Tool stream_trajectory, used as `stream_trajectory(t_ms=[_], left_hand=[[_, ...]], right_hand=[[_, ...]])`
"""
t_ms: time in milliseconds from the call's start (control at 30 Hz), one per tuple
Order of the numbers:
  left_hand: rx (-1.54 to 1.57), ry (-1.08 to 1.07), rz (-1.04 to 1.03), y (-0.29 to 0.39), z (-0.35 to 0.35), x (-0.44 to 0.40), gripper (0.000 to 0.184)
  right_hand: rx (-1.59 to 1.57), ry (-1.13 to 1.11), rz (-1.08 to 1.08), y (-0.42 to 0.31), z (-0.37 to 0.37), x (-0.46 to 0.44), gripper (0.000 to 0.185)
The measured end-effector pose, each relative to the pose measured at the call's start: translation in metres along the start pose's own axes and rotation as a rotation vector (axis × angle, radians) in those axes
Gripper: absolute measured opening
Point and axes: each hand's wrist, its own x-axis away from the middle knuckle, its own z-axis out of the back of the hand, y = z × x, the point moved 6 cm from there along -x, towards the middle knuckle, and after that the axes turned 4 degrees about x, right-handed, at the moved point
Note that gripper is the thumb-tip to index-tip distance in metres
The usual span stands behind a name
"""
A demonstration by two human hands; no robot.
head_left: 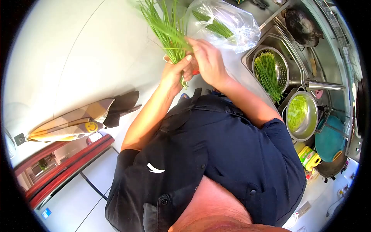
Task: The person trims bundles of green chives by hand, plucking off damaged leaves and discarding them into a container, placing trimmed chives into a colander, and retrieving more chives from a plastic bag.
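Note:
A bunch of long green chives (170, 40) stands up out of my left hand (177, 71), whose fingers wrap round its lower end. Against the right side of the bunch, my right hand (210, 62) has its fingers closed on some of the blades; the fingertips are partly hidden. A blurred green streak runs from these fingers across the bunch. Just beyond my right hand lies a clear plastic bag (247, 33) with more chives (216, 27) inside. Something small and red shows below the hands, mostly covered.
On the right, a steel sink (290, 34) holds a perforated colander (284, 63) of chives. Nearer stands a steel bowl (311, 125) with pale green cut vegetable (297, 112). A black wok (303, 27), a teal round board (330, 139) and a yellow bottle (309, 158) stand around. Cloths (77, 120) hang left.

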Motion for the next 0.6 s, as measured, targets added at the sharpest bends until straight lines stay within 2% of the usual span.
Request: stream_trajectory(t_ms=[33, 167, 233, 400, 467, 500, 600], left_hand=[[0.004, 0.001, 0.000, 0.000, 0.002, 0.000, 0.015], [0.053, -0.016, 0.008, -0.002, 0.008, -0.002, 0.013], [0.034, 0.070, -0.010, -0.003, 0.017, -0.002, 0.013], [0.084, 0.098, 0.001, 0.000, 0.027, 0.005, 0.013], [0.095, 0.131, 0.017, 0.002, 0.032, 0.008, 0.013], [0.111, 0.109, 0.008, 0.006, 0.031, 0.010, 0.013], [0.109, 0.122, 0.007, 0.017, 0.040, 0.023, 0.013]], right_hand=[[0.152, -0.036, 0.124, -0.004, -0.005, 0.001, 0.042], [0.249, -0.033, 0.232, -0.003, -0.017, 0.005, 0.041], [0.255, -0.074, 0.223, -0.003, -0.022, 0.008, 0.041], [0.268, -0.139, 0.223, -0.003, -0.033, 0.011, 0.043], [0.309, -0.074, 0.323, -0.006, -0.033, 0.013, 0.039], [0.306, -0.083, 0.321, -0.005, -0.033, 0.014, 0.039], [0.065, 0.006, 0.103, 0.023, -0.019, 0.017, 0.030]])
